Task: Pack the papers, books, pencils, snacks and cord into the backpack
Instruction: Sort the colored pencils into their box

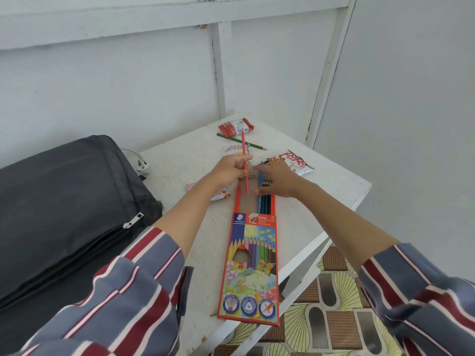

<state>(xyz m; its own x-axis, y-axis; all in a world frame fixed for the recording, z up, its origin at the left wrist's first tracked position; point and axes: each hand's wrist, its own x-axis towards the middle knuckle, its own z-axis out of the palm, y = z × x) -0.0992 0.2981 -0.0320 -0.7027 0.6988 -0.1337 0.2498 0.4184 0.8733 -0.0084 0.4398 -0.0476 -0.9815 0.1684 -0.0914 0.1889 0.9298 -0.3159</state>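
Note:
My left hand (232,168) pinches a pink pencil (244,160), held nearly upright over the open end of the coloured-pencil box (250,265) on the white table (180,160). My right hand (276,179) lies over the box's open end, its fingers resting on several blue and dark pencils (263,201) that stick out of it. A green pencil (240,141) lies loose farther back. Snack packets lie around: a red one (235,126) at the back, a white and red one (299,163) on the right, a pink one (221,195) under my left forearm. The dark backpack (64,209) lies at the left.
A white plug and cord (141,164) lie between the backpack and the table. The table stands in a corner of white walls. Its right edge drops to a patterned floor (334,304).

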